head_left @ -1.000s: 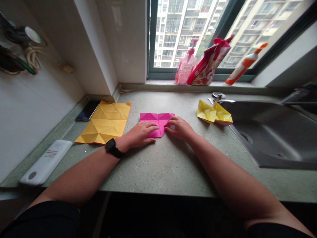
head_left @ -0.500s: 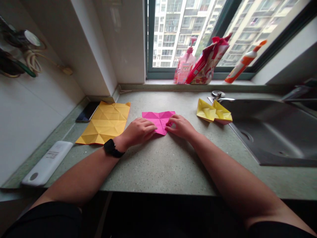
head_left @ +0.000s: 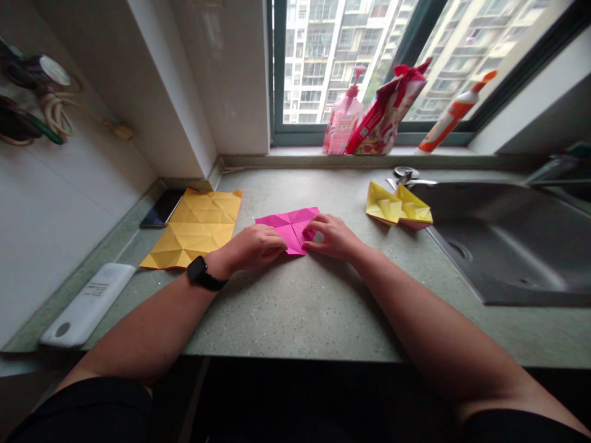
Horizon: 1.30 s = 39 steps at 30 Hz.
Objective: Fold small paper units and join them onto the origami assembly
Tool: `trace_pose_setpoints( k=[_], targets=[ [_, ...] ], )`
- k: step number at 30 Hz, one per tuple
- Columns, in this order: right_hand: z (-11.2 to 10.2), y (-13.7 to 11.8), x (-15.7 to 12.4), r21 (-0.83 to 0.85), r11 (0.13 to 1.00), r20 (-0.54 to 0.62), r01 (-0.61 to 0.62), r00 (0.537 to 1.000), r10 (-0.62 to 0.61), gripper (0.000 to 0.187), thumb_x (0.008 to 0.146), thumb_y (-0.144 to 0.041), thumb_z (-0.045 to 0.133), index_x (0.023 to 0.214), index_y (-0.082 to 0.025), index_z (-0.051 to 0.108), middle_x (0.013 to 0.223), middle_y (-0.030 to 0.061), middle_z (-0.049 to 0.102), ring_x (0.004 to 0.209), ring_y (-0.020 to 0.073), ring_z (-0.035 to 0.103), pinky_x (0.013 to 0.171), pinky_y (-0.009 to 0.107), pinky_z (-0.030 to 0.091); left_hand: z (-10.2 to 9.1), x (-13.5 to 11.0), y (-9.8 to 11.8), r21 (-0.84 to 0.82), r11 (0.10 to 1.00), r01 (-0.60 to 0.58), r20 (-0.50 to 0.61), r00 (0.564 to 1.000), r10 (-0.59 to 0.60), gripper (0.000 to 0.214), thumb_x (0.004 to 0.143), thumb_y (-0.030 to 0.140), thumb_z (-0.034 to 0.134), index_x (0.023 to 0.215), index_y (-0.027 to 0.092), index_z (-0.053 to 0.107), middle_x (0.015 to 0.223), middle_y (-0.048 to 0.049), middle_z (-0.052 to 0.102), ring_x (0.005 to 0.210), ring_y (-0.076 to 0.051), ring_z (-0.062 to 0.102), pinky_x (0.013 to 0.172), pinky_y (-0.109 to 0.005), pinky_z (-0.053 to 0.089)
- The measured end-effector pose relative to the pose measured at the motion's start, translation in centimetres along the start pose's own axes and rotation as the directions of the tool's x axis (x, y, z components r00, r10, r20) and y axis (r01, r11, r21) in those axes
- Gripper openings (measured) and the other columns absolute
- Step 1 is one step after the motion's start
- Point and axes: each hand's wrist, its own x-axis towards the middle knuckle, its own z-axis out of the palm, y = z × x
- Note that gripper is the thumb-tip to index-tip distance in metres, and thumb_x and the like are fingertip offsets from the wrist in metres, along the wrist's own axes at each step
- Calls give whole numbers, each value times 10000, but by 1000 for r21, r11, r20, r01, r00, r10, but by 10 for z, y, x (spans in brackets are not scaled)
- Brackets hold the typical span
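Curling thumb and index finger, slightly parted, right hand [head_left: 335, 238] touches right side of creased magenta origami paper [head_left: 293, 228], mid-frame; can't tell if pinched. Left hand [head_left: 256, 247], fingers bunched, covers its lower-left edge, hold hidden. Probably best: press lightly, follow existing creases. Golden-yellow creased sheet [head_left: 203, 229] left of frame, yellow origami piece [head_left: 384, 206] right.

Your left hand [head_left: 255, 247], stretched across the creased bright-pink paper sheet [head_left: 292, 225] a second ago, has drawn back with its fingers curled at the near left edge, and the paper has turned slightly anticlockwise.
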Motion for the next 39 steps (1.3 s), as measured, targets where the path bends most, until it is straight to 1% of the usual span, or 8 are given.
trace_pose_setpoints(
  k=[5, 9, 14, 21, 26, 29, 35, 39],
  targets=[
    [-4, -9, -3, 11, 997, 44, 75, 996, -75, 251, 898, -433, 860, 1102, -305, 787, 1235, 82, 734, 1131, 313, 657, 1015, 499, 514, 5, 1, 3, 21, 993, 117, -164, 980, -112, 228, 1068, 248, 594, 1265, 213, 704, 1137, -84, 781, 994, -214, 727, 894, -370, 587],
    [-6, -13, -4, 0, 994, 52, 108, 993, -108, 245, 910, -445, 852, 1103, -302, 799, 1231, 84, 738, 1131, 312, 661, 1004, 489, 501, 8, 9, 10, 216, 951, 222, -234, 957, -170, 103, 1032, 253, 676, 1122, 212, 705, 1182, -106, 716, 1083, -263, 648, 953, -419, 549],
    [-5, -14, -4, -21, 994, 24, 105, 994, -105, 200, 923, -411, 838, 1084, -296, 808, 1196, 71, 754, 1077, 284, 681, 974, 462, 487, 16, 16, 16, 318, 917, 241, -144, 968, -205, 136, 1044, 238, 654, 931, 190, 713, 1063, -103, 685, 1010, -269, 616, 906, -426, 519],
    [-2, -11, -2, -57, 996, -2, 70, 998, -70, 112, 940, -355, 807, 1001, -261, 812, 1053, 73, 753, 975, 254, 689, 879, 409, 498, 20, 10, 18, 104, 986, 127, 36, 991, -131, 144, 1061, 185, 633, 1114, 190, 767, 1139, -85, 735, 992, -221, 665, 888, -358, 547],
    [3, -12, -1, 27, 991, -34, 128, 991, -127, 194, 983, -325, 764, 1158, -266, 823, 1088, 89, 755, 945, 231, 685, 848, 378, 536, 19, 6, 19, 40, 996, 76, 82, 994, -79, 228, 1058, 222, 660, 1256, 239, 772, 1187, -90, 729, 1005, -221, 692, 895, -359, 569],
    [3, -13, -1, 43, 989, -18, 140, 990, -140, 162, 1002, -334, 746, 1120, -285, 845, 1076, 86, 748, 932, 223, 680, 839, 372, 543, 17, 6, 19, 42, 998, 40, 96, 994, -44, 256, 1042, 259, 699, 1285, 264, 777, 1235, -102, 720, 1107, -254, 690, 974, -403, 574],
    [6, -17, -1, -16, 993, -19, 118, 993, -119, 141, 988, -337, 763, 1086, -271, 840, 1085, 91, 738, 968, 239, 669, 869, 386, 539, 12, 7, 21, 31, 999, -8, 132, 991, 4, 279, 1074, 324, 664, 1321, 265, 778, 1340, -131, 699, 1253, -287, 665, 1081, -464, 563],
    [11, -17, -1, -55, 993, -52, 109, 992, -112, 240, 955, -372, 807, 1176, -279, 817, 1141, 97, 739, 1027, 262, 659, 916, 408, 536, 12, 6, 22, 31, 999, -13, 120, 993, 9, 279, 1079, 362, 659, 1311, 273, 785, 1438, -151, 673, 1353, -325, 624, 1140, -530, 533]
  ],
)
